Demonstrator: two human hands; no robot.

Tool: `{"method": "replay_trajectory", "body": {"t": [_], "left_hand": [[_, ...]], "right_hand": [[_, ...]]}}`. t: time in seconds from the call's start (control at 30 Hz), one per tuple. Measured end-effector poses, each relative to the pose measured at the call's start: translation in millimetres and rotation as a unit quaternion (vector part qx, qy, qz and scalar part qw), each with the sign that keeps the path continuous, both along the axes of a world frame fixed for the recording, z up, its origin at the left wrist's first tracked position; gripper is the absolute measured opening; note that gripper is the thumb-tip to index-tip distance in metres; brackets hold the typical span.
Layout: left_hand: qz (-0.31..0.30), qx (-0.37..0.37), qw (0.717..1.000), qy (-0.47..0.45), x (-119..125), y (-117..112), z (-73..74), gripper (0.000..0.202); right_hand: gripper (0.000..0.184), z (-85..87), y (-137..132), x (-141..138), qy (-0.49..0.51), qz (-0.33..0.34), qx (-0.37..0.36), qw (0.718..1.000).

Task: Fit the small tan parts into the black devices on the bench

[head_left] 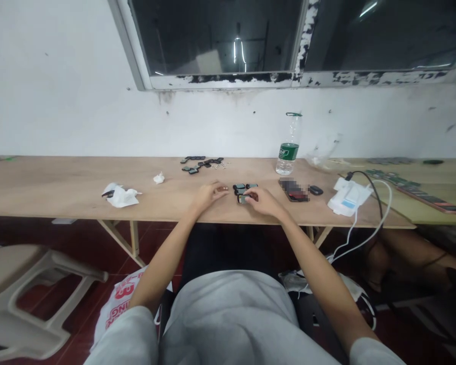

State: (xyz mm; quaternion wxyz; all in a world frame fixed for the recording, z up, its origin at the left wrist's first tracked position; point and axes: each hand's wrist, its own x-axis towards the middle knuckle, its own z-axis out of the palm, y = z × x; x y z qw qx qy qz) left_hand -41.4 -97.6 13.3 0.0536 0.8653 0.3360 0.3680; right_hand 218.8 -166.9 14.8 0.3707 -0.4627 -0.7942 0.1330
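Observation:
Near the table's front edge, my right hand (265, 201) has its thumb and fingers closed on a small black-framed rectangular piece (243, 199) with a grey-green face. Several similar pieces (240, 188) lie just behind it, close to my fingertips. To their left, my left hand (210, 195) rests at the tabletop with its fingers curved and a little apart. Nothing shows between those fingers, and they do not touch the pieces. Farther back lies a loose pile of more black-framed pieces (201, 165), with tiny pale bits (221, 166) beside it.
On the wooden table (68, 190) stand a water bottle (289, 147), a phone (293, 189) and a small black oval object (315, 190). A white power strip (349, 196) with cables is at right. Crumpled tissues (123, 196) lie left. A plastic stool (41, 294) stands below.

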Motion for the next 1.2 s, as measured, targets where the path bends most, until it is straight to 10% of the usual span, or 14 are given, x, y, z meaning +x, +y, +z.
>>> {"method": "replay_trajectory", "body": {"t": [0.2,0.8,1.2], "left_hand": [[-0.118,0.094,0.988,0.038,19.7,-26.6,8.7,0.028],[-0.149,0.217,0.964,0.030,18.6,-10.6,-9.7,0.023],[-0.108,0.133,0.984,0.048,20.5,-10.0,-11.6,0.035]], "right_hand": [[0.019,3.6,-2.9,-3.5,0.096,0.023,-0.023,0.995],[0.019,0.2,2.0,-8.3,0.187,0.036,-0.024,0.981],[0.017,-11.6,12.9,-10.4,0.182,-0.015,-0.045,0.982]]}}
